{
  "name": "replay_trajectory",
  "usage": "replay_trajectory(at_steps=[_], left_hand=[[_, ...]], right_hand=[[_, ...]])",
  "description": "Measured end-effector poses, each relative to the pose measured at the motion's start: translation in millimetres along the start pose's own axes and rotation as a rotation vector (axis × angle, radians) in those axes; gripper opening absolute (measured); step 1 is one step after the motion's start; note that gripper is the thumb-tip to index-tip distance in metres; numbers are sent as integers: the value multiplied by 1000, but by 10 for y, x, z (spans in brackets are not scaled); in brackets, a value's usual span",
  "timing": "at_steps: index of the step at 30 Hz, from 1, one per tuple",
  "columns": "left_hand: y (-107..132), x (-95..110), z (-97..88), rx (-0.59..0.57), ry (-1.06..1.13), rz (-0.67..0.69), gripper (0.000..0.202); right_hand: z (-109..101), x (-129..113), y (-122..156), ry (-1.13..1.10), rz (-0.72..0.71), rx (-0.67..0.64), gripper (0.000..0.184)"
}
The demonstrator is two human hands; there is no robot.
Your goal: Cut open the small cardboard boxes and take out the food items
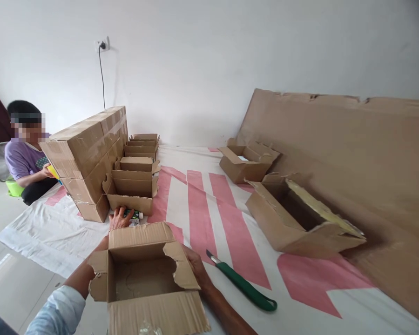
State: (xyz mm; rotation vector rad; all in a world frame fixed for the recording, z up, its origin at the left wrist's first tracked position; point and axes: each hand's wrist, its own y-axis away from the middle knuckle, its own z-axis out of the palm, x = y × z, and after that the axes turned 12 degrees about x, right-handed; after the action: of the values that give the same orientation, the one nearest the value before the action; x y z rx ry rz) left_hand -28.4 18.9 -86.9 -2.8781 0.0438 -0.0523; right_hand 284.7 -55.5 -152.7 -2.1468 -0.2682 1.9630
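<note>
An open cardboard box [143, 277] with raised, torn-edged flaps is in front of me, its inside showing bare cardboard. My right hand [192, 260] grips the box's right side, its fingers partly hidden behind a flap. Beyond the box, my left hand [119, 218] reaches forward with fingers stretched out, touching down beside a small green-and-black tube [134, 214] with a white cap. The hand's far fingers overlap that tube, and no firm grasp shows. A green-handled utility knife [246, 286] lies on the cloth to the right, blade out.
Stacked taped cartons [87, 163] stand at left, beside a row of open boxes [132, 184]. Two more open boxes [296, 218] [246, 163] sit at right before a large cardboard sheet [352, 153]. A co-worker [26, 158] sits at far left holding something yellow.
</note>
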Motion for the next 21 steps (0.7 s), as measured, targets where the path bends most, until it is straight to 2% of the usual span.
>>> replay_trajectory(at_steps=[3, 8, 11, 17, 21], left_hand=[[28, 22, 24, -5, 4, 0, 63], [104, 81, 64, -10, 0, -21, 63], [127, 119, 55, -9, 1, -20, 63], [138, 69, 7, 14, -19, -28, 48], [148, 36, -10, 19, -26, 2, 49]], right_hand=[[-18, 96, 38, -23, -6, -25, 56], [-40, 464, 75, -84, 16, -28, 40], [-48, 584, 72, -100, 17, -26, 38], [-54, 399, 52, -111, 2, -25, 37], [-23, 226, 42, -83, 22, -25, 42]])
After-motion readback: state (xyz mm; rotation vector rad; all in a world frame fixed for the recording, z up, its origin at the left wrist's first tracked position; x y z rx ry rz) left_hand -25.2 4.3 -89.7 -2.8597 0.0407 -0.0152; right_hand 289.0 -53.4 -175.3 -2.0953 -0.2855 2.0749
